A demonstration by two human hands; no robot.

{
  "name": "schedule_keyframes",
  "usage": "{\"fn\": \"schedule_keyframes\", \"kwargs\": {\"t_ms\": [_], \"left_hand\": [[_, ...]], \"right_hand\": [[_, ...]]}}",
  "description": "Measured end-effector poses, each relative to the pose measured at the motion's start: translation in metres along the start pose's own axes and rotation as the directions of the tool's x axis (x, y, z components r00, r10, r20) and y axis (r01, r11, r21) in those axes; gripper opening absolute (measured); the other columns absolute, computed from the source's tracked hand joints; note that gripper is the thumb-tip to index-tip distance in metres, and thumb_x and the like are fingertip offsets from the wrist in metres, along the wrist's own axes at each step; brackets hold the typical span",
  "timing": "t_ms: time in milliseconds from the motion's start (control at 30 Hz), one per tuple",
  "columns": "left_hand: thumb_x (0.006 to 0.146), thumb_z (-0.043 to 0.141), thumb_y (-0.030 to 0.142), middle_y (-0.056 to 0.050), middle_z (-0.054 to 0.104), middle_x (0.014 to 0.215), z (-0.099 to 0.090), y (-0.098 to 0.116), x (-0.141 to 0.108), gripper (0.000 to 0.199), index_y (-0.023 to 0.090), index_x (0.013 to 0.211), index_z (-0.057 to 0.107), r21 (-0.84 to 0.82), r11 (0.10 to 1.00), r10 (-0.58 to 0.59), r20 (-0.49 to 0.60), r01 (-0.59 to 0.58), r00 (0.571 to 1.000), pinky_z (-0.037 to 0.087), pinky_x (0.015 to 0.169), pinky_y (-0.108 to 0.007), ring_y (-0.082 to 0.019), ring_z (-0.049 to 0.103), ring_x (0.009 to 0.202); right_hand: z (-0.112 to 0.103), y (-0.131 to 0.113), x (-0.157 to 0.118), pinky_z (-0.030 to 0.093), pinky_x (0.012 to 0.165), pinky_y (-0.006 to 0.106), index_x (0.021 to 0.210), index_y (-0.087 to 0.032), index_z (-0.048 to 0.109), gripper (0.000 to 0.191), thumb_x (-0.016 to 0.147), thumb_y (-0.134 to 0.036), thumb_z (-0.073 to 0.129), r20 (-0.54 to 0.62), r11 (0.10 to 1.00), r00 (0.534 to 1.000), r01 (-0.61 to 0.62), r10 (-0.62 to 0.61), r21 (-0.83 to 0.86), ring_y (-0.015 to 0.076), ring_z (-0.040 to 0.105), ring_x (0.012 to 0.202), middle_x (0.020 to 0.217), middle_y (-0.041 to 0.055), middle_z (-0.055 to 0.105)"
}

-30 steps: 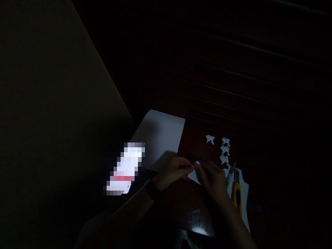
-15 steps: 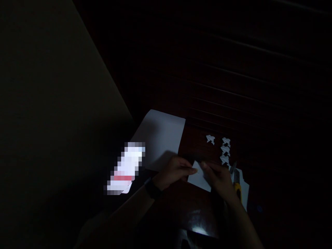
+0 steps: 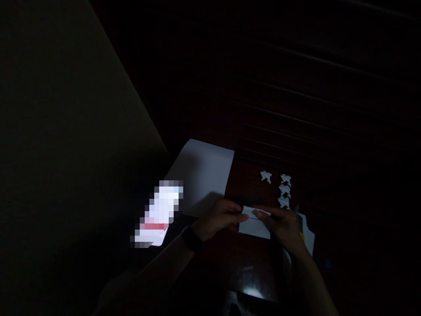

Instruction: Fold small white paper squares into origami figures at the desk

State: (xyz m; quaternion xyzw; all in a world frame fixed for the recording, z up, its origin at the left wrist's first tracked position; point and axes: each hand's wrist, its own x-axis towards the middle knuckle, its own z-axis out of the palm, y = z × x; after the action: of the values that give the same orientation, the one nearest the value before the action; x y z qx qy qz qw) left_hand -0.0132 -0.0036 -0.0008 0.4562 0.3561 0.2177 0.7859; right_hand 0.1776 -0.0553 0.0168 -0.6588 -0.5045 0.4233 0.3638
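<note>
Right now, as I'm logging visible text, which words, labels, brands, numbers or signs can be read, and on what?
None can be read.
Glowing rectangular screen: pixelated, unreadable.
Small folded white paper being held: no writing visible.
Large white paper sheet: none visible.
Black wristband: too dark to tell.
Yellow-handled tool, mostly covered: no lettering visible.

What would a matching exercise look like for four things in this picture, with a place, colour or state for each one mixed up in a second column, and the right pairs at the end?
Column one:
1. Small paper
2. Folded figures
3. Wristband
4. Cutter

Column two:
A. Partly yellow, partly hidden by the right hand
B. Held by both the right hand and the left hand
C. Around the left wrist
D. Three in a line, one apart

Right pairs: 1-B, 2-D, 3-C, 4-A
</note>
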Motion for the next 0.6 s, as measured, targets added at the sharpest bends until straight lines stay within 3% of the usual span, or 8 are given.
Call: {"fn": "schedule_keyframes", "kwargs": {"t_ms": [167, 300, 600], "left_hand": [[0.071, 0.065, 0.033, -0.002, 0.059, 0.066, -0.002, 0.0, 0.0, 0.024, 0.01, 0.068, 0.062, -0.007, 1.0, 0.027, 0.004, -0.027, 1.0, 0.047, 0.054, -0.022, -0.01, 0.055, 0.059], [0.071, 0.066, 0.033, -0.002, 0.058, 0.064, -0.003, 0.0, 0.001, 0.024, 0.01, 0.068, 0.062, -0.012, 1.0, 0.023, -0.006, -0.023, 1.0, 0.046, 0.054, -0.021, -0.009, 0.054, 0.057], [0.073, 0.064, 0.032, -0.006, 0.062, 0.075, -0.004, 0.001, 0.0, 0.023, 0.009, 0.076, 0.063, -0.005, 0.999, 0.033, 0.05, -0.033, 0.998, 0.049, 0.059, -0.025, -0.012, 0.058, 0.066]], "right_hand": [[0.004, 0.001, 0.002, 0.044, 0.091, 0.039, 0.106, -0.027, 0.064, 0.031, 0.076, -0.035, 0.064, 0.012, 0.992, 0.993, 0.12, -0.12, 0.03, 0.0239, 0.059, 0.102, 0.109, 0.003, 0.066], [0.005, 0.007, 0.002, 0.048, 0.084, 0.038, 0.104, -0.026, 0.065, 0.027, 0.081, -0.037, 0.058, 0.017, 0.994, 0.998, 0.056, -0.058, 0.093, 0.0232, 0.061, 0.096, 0.105, 0.0041, 0.067], [0.004, 0.015, 0.003, 0.051, 0.07, 0.035, 0.096, -0.023, 0.07, 0.027, 0.072, -0.036, 0.067, 0.056, 0.982, 0.997, -0.061, 0.051, 0.179, 0.023, 0.065, 0.08, 0.088, 0.0044, 0.072]]}}
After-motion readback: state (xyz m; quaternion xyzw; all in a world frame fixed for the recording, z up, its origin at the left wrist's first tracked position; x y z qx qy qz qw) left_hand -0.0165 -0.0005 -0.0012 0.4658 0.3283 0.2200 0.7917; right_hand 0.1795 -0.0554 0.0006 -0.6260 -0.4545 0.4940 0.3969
